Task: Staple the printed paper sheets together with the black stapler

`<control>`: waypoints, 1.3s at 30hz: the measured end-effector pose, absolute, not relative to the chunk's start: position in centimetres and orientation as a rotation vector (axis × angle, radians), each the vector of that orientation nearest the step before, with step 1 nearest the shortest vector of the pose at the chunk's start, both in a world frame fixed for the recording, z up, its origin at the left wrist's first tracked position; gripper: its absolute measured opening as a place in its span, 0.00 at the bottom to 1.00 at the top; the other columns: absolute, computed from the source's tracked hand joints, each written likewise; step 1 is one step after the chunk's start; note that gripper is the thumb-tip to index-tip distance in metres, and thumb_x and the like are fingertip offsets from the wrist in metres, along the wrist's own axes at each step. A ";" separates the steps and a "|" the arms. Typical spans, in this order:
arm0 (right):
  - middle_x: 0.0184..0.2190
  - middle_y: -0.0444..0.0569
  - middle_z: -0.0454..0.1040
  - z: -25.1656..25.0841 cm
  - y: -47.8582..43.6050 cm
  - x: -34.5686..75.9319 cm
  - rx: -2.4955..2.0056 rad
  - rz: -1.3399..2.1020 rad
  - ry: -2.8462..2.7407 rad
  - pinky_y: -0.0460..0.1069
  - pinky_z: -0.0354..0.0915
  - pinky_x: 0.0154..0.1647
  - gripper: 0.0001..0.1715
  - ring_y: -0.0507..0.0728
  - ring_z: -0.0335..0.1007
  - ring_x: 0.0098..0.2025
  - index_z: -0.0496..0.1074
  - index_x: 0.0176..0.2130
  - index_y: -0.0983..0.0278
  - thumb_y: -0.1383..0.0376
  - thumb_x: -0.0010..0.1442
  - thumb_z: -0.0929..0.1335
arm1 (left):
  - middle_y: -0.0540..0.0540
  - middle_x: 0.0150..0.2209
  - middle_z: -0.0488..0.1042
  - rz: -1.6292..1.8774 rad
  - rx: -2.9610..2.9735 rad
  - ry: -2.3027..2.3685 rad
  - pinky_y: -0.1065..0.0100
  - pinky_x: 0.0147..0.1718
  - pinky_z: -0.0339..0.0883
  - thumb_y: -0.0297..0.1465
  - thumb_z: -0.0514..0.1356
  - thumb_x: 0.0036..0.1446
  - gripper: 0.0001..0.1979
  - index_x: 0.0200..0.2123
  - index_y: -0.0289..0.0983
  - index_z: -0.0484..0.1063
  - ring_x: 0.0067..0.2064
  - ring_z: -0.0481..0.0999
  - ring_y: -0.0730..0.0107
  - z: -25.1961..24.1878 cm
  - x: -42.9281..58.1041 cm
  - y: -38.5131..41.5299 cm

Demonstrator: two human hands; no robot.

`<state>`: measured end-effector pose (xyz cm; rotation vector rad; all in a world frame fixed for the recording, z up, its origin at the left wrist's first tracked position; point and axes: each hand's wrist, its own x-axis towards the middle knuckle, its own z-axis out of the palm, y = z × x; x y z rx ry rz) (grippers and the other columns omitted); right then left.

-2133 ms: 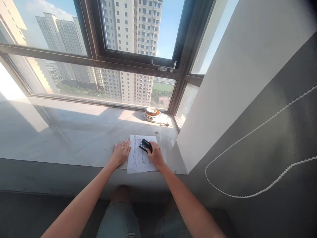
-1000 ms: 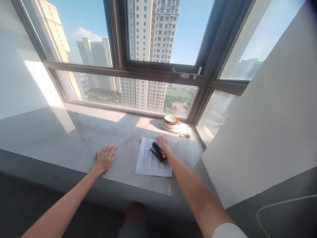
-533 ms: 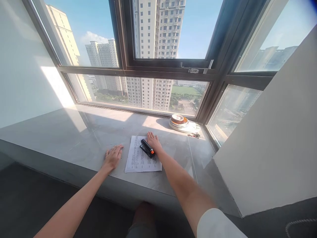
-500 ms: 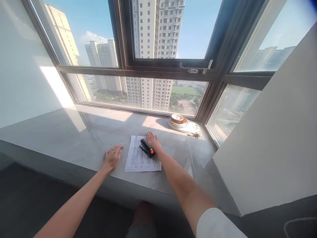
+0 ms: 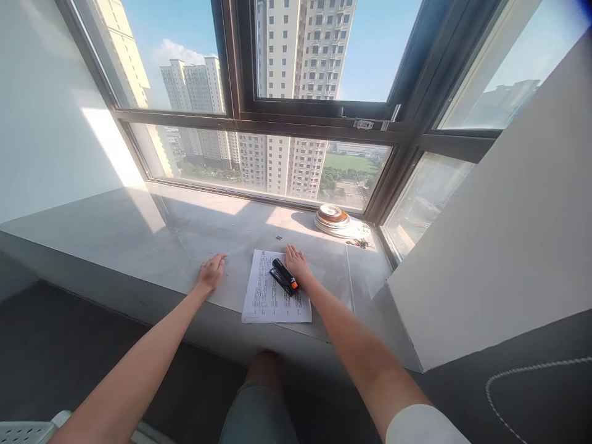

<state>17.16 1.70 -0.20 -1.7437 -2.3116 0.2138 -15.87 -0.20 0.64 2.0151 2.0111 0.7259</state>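
A: Quick, what's the left hand [image 5: 212, 273] doing?
B: Resting on the ledge [image 5: 198, 243], left of the paper, fingers loosely spread; it's gripping nothing that I'm seeing.
A: And the right hand [image 5: 296, 264]?
B: Lying flat, fingers stretched out, pressing around the upper right edge of the printed paper [image 5: 259, 299]. It isn't grasping anything. Whether it's touching the stapler, I'm not able to tell.
A: Where's the stapler [image 5: 283, 276] sitting?
B: It's lying aslant on the paper, right beside that hand, its orange end pointing toward the person. The paper's near left corner is poking past the ledge's front edge.
A: Anything else showing?
B: Small dark bits [image 5: 279, 237] are lying beyond the paper; a round white-and-orange stack [image 5: 332, 221] is standing by the window [image 5: 259, 163].
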 end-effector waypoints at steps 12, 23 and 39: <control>0.78 0.56 0.43 -0.3 -3.8 28.7 -1.951 0.156 -2.329 0.58 0.38 0.78 0.37 0.61 0.36 0.79 0.49 0.76 0.72 0.57 0.77 0.51 | 0.37 0.62 0.75 0.652 2.130 2.046 0.50 0.64 0.60 0.33 0.43 0.70 0.22 0.54 0.38 0.73 0.62 0.73 0.50 0.3 -16.0 0.4; 0.78 0.53 0.39 -0.6 -3.1 31.6 -2.052 0.149 -2.298 0.60 0.37 0.79 0.38 0.61 0.33 0.80 0.45 0.77 0.71 0.56 0.76 0.48 | 0.35 0.61 0.74 0.506 2.206 2.109 0.45 0.63 0.61 0.35 0.42 0.70 0.22 0.53 0.39 0.72 0.62 0.72 0.45 1.4 -15.3 -0.3; 0.77 0.63 0.46 -0.9 1.4 29.9 -1.862 0.118 -2.283 0.63 0.41 0.78 0.38 0.66 0.40 0.79 0.53 0.74 0.77 0.58 0.76 0.53 | 0.32 0.54 0.74 0.793 2.429 2.151 0.46 0.57 0.67 0.31 0.47 0.68 0.20 0.52 0.35 0.74 0.59 0.72 0.43 1.9 -9.8 -0.7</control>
